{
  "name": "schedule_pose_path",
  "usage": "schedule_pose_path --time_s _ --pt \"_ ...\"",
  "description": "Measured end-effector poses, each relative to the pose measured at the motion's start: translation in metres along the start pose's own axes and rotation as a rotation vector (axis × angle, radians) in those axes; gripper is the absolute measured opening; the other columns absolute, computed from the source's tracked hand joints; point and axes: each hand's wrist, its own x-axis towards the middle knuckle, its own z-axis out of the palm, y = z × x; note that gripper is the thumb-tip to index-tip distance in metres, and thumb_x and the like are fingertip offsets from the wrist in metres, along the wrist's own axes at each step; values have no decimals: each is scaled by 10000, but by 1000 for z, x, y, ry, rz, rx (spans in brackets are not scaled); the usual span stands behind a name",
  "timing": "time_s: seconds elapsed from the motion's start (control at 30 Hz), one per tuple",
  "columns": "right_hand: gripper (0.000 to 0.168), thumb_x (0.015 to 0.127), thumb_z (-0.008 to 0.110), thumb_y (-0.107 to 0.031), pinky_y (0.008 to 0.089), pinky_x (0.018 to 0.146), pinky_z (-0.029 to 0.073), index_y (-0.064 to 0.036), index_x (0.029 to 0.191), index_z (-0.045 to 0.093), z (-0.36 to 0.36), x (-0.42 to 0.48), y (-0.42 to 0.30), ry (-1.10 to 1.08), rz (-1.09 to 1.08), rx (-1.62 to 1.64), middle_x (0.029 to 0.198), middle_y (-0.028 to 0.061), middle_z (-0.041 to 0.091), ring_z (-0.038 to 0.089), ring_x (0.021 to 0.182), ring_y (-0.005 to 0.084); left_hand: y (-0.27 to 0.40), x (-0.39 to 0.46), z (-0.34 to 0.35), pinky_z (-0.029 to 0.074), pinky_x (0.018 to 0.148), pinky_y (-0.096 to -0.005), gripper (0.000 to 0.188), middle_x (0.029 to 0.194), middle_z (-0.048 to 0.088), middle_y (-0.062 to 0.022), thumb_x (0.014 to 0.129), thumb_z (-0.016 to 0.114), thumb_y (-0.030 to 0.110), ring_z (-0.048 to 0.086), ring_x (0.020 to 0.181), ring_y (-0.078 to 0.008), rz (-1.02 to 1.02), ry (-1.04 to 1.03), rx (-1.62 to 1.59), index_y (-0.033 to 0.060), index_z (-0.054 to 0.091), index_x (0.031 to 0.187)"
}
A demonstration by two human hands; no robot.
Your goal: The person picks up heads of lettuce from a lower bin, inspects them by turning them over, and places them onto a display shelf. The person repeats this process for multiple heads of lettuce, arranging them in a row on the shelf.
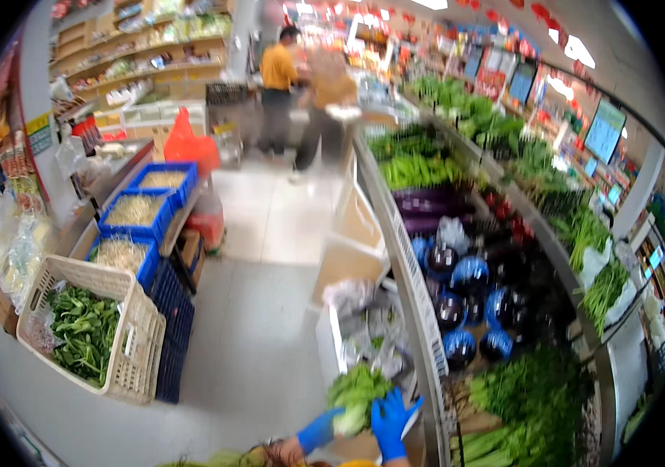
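A leafy green lettuce (359,397) with a pale base is held low in front of me, beside the display counter. My left hand (318,431), in a blue glove, has its fingers at the pale base; its grip is partly blurred. My right hand (391,420), also blue-gloved, lies against the lettuce's right side with fingers spread. Just beyond the lettuce, a white box (328,338) contains clear plastic wrapping (367,333) and some greens. Loose green stalks (227,460) show at the bottom edge, close to my left wrist.
Along my right runs a produce counter (402,257) with eggplants (426,204), dark round produce in blue wraps (470,271) and bunched greens (519,391). A cream crate of leafy greens (128,344) and blue trays of sprouts (125,257) line the left. Two people (279,70) stand down the aisle.
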Motion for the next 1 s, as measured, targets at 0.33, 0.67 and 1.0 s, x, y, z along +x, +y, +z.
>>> schedule_pose_path --time_s 0.33,0.67,1.0 --pt "276 905 427 -176 326 861 391 4 855 630 1 60 -10 197 635 1038 788 84 647 593 744 146 137 -18 106 376 953 -436 485 1260 448 -146 863 445 252 459 1135 -292 -156 -93 -427 40 352 1290" --pt "411 869 512 -229 297 804 457 -19 1214 437 32 38 -40 -227 793 1192 1046 107 571 573 918 195 179 -14 88 456 853 -326 636 1185 490 -129 751 650 174 520 1044 -240 303 244 435 26 327 1279" --pt "455 803 586 -189 375 851 463 -49 1211 442 79 52 -42 -54 726 1657 1138 89 533 541 1006 249 186 -28 124 372 940 -349 1004 1311 341 -184 650 765 228 392 1169 -265 523 259 1056 37 106 1384"
